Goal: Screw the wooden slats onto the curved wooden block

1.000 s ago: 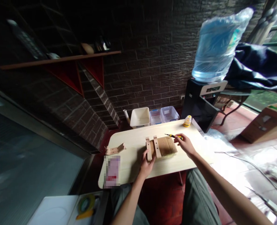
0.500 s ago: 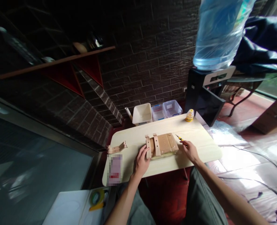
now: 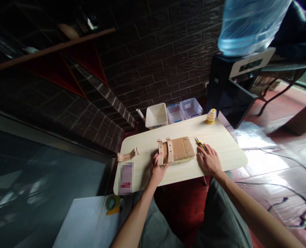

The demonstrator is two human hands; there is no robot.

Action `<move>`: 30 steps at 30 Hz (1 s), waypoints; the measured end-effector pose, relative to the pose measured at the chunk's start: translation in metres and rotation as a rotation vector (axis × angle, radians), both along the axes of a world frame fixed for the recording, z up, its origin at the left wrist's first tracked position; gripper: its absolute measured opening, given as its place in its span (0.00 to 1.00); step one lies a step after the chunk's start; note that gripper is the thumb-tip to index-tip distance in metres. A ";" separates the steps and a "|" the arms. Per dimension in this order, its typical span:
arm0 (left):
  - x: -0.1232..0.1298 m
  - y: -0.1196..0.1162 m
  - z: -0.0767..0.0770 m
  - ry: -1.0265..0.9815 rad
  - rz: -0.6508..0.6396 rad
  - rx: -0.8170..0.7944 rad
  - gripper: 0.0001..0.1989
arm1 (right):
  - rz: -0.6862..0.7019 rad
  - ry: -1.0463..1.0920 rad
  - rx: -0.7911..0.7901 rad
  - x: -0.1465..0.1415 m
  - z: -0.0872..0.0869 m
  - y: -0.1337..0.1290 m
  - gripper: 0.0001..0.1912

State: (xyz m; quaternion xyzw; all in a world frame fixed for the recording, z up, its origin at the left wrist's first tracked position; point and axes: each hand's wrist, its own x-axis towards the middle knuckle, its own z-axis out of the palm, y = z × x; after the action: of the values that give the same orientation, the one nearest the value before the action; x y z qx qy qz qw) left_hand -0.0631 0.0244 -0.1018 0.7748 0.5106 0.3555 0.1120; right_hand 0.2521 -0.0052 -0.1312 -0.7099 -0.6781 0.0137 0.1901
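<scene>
A cardboard-topped block [image 3: 180,148] lies at the middle of the pale table [image 3: 139,139]. Two wooden brackets with holes lie across its left part, an outer one [image 3: 160,151] and an inner one [image 3: 169,150]. My left hand [image 3: 158,171] is closed around the near end of the outer bracket. A yellow and black screwdriver [image 3: 200,144] rests on the table right of the block. Over its handle end, my right hand [image 3: 210,160] lies flat with its fingers spread. Another wooden bracket [image 3: 127,156] is at the table's left edge.
A yellow-capped clear container [image 3: 211,116] stands at the back right corner. Behind the table are a cream bin [image 3: 156,116] and two clear bins [image 3: 191,108]. A blurred flat item [image 3: 126,178] lies front left. A water dispenser [image 3: 221,93] stands back right.
My right hand has let go of the screwdriver, which now lies on the table, and its fingers have spread. The camera view has shifted slightly. My left hand stays at the outer bracket.
</scene>
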 end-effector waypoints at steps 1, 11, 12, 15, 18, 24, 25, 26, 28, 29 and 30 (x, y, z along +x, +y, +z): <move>-0.003 0.002 0.002 0.001 -0.006 -0.007 0.27 | 0.000 0.006 0.006 0.000 -0.001 0.000 0.25; -0.014 0.007 0.013 0.032 0.015 -0.015 0.28 | 0.008 0.035 0.064 0.001 -0.016 0.001 0.25; -0.016 0.007 0.015 0.027 0.013 -0.029 0.29 | 0.009 0.032 0.068 0.001 -0.017 0.001 0.25; -0.023 0.006 0.025 0.034 0.021 -0.102 0.30 | 0.022 0.025 0.104 0.002 -0.022 0.001 0.26; -0.037 0.003 0.040 0.066 0.048 -0.229 0.34 | 0.048 0.020 0.168 0.005 -0.030 0.003 0.25; -0.095 0.007 0.070 0.092 -0.037 -0.244 0.26 | 0.071 0.009 0.217 0.007 -0.038 0.003 0.27; -0.108 0.011 0.075 0.106 -0.029 -0.233 0.23 | 0.072 0.009 0.219 0.007 -0.038 0.003 0.27; -0.122 0.015 0.078 0.112 -0.010 -0.220 0.20 | 0.072 0.010 0.220 0.007 -0.037 0.002 0.27; -0.152 0.026 0.084 0.115 0.040 -0.215 0.17 | 0.070 0.010 0.218 0.006 -0.037 0.002 0.28; -0.167 0.032 0.085 0.110 0.091 -0.220 0.16 | 0.069 0.010 0.217 0.006 -0.037 0.002 0.28; -0.182 0.039 0.086 0.101 0.162 -0.231 0.16 | 0.068 0.009 0.216 0.006 -0.037 0.002 0.28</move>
State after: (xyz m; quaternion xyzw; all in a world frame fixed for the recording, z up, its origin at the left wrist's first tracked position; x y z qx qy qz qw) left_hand -0.2448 0.0638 -0.0156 0.7298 0.6141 0.2630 0.1456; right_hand 0.2586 -0.0033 -0.1679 -0.6617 -0.6984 -0.0498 0.2680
